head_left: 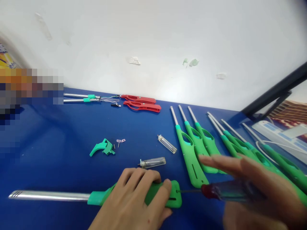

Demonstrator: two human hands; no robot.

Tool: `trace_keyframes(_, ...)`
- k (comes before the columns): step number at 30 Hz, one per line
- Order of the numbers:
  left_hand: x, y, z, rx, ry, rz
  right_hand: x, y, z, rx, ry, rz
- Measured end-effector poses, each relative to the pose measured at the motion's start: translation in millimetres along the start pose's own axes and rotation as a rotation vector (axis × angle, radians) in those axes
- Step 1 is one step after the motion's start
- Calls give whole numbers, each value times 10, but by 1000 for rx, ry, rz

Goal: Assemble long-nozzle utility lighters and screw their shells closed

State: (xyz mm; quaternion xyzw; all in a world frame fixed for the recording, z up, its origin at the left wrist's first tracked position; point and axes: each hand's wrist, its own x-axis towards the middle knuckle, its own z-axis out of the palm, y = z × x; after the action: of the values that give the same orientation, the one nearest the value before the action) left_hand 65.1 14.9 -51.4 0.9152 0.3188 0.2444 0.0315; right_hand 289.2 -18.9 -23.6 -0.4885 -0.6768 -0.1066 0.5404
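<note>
My left hand [137, 196] is closed over the green handle of a long-necked gas lighter [59, 195], pressing it flat on the table with its metal tube pointing left. A screwdriver [227, 190] with a clear handle and red collar lies in my right hand [266, 191], which is smeared by motion. Its shaft runs left to the screw hole near the handle's end; whether the tip is seated, I cannot tell. Just beyond my left hand are two clear fuel tanks [153, 162]. Farther left sit a teal trigger piece [103, 148] and several tiny screws and clips [120, 141].
Several green lighters [192, 153] are lined up on the right of the blue table [72, 134]. Two red handle shells [141, 103] and two metal tubes with wires [81, 100] lie along the white wall. A white power strip [283, 137] is at far right.
</note>
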Motion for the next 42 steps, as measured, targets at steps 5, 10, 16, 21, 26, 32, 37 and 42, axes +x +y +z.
trace_keyframes(5,12,4,-2,-5,11,7,20,-31,-4,51,-47,-19)
trace_keyframes(10,16,13,6,3,21,4,11,-108,47,-53,-30,15)
trace_keyframes(16,32,5,-7,3,7,5,39,-126,37,-16,-39,71)
trace_keyframes(21,21,8,-8,-4,-4,1,35,-102,8,-28,-62,50)
trace_keyframes(26,18,17,-5,-4,4,-4,4,-110,116,20,62,45)
trace_keyframes(32,2,4,0,-2,-17,-6,45,-186,122,28,32,79)
trace_keyframes(37,11,6,-9,-1,-6,-4,40,-201,106,33,62,148)
trace_keyframes(42,18,13,-14,-8,-25,-11,50,-198,131,-17,72,70)
